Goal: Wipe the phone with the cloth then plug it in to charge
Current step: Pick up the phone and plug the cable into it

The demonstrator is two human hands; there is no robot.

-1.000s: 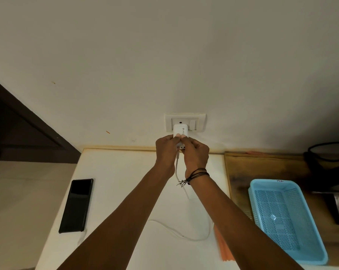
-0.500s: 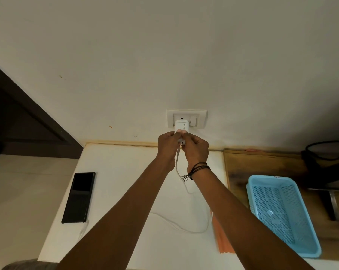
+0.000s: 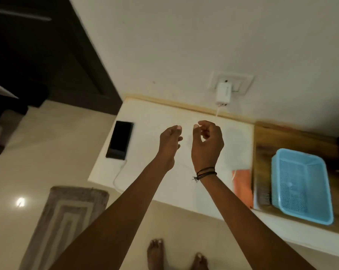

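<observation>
A black phone (image 3: 120,139) lies face up near the left edge of the white table (image 3: 151,117), with a white cable (image 3: 119,172) running from its near end. The white charger (image 3: 224,93) sits in the wall socket (image 3: 240,82) above the table's back edge. My left hand (image 3: 169,142) and my right hand (image 3: 206,142) hover side by side over the table's middle, both holding nothing, fingers loosely curled and apart. An orange cloth (image 3: 241,184) lies at the table's right side, beside my right wrist.
A light blue plastic basket (image 3: 301,184) rests on a wooden board (image 3: 262,137) at the right. A grey striped mat (image 3: 65,217) lies on the floor at the left. My bare feet (image 3: 176,256) stand below the table's front edge. Dark furniture fills the upper left.
Both hands have let go of the charger and drawn back from the socket to above the table. The view has swung down and left, showing the floor and my feet.
</observation>
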